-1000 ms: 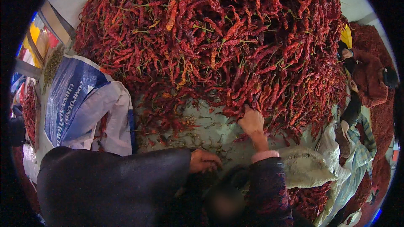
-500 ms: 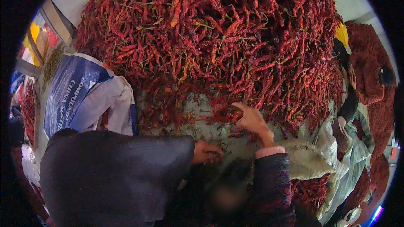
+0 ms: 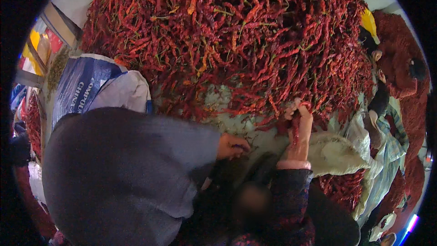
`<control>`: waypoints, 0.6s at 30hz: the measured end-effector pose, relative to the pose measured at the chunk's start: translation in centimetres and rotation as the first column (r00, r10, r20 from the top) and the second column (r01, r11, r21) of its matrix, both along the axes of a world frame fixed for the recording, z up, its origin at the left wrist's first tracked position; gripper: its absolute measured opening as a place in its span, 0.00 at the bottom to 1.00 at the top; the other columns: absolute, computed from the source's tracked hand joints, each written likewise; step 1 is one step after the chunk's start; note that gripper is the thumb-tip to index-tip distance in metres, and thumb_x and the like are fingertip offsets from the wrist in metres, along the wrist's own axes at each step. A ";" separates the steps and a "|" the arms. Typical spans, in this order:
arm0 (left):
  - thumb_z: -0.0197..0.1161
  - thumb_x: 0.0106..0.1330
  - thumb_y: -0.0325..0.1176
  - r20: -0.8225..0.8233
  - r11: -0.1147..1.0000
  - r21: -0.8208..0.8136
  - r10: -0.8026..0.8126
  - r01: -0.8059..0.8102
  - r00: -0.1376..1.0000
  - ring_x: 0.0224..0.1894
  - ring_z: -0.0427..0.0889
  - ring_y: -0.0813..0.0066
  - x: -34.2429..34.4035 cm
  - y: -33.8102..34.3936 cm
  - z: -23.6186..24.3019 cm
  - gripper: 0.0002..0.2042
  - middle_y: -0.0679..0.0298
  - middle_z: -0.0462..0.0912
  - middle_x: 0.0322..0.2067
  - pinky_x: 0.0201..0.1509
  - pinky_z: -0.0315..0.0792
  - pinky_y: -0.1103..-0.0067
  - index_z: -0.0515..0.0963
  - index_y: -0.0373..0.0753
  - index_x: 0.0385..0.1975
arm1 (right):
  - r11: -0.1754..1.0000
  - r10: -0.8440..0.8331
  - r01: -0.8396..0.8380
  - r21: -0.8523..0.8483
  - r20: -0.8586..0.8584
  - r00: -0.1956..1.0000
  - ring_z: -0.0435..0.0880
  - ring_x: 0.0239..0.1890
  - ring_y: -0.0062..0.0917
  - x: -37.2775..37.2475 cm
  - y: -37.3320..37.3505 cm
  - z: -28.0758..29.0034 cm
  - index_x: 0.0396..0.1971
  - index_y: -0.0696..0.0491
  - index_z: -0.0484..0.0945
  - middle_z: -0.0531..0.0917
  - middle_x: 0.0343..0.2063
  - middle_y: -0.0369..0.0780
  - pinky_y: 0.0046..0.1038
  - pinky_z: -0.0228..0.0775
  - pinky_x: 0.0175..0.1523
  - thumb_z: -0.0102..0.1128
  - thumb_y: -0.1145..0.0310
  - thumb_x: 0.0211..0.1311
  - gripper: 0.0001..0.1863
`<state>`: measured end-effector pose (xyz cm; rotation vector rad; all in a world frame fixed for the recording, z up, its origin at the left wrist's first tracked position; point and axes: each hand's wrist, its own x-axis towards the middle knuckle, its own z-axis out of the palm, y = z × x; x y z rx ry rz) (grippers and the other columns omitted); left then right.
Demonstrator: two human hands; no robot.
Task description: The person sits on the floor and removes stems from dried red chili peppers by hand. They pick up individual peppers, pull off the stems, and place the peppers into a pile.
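A big heap of dried red chillies (image 3: pixel 236 41) with pale stems fills the upper middle. At its front edge my right hand (image 3: pixel 302 125), in a dark patterned sleeve with a pink cuff, is closed on red chillies (image 3: pixel 296 127) that hang along the palm. My left hand (image 3: pixel 233 146) comes out of a loose grey sleeve (image 3: pixel 136 168) and sits low over the pale floor (image 3: pixel 261 143). Its fingers are curled, and what they hold, if anything, is hidden. Loose chillies and bits lie on the floor between the hands and the heap.
A blue-and-white printed sack (image 3: pixel 91 82) stands at left. An open pale sack (image 3: pixel 339 152) with chillies (image 3: pixel 341 187) inside lies right of my right arm. Another person's hand (image 3: pixel 377 55) shows beside the heap's right edge. Farther right spreads a darker red heap (image 3: pixel 396 50).
My right hand has moved right and now has chillies in its closed fingers; before, it was over the heap's edge with fingers spread. My left hand has shifted slightly right and up.
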<state>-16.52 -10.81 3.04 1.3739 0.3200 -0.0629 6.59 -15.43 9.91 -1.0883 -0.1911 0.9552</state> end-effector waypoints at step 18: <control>0.50 0.56 0.24 0.076 0.883 0.014 0.467 -0.469 0.881 0.27 0.74 0.81 -0.3 9.0 2.4 0.08 0.64 0.77 0.27 0.26 0.69 0.84 0.75 0.34 0.33 | 0.982 0.015 0.046 0.185 -0.319 0.948 0.56 0.19 0.15 -3.6 -2.0 -2.3 0.32 0.55 0.68 0.60 0.15 0.28 0.18 0.50 0.24 0.55 0.67 0.51 0.10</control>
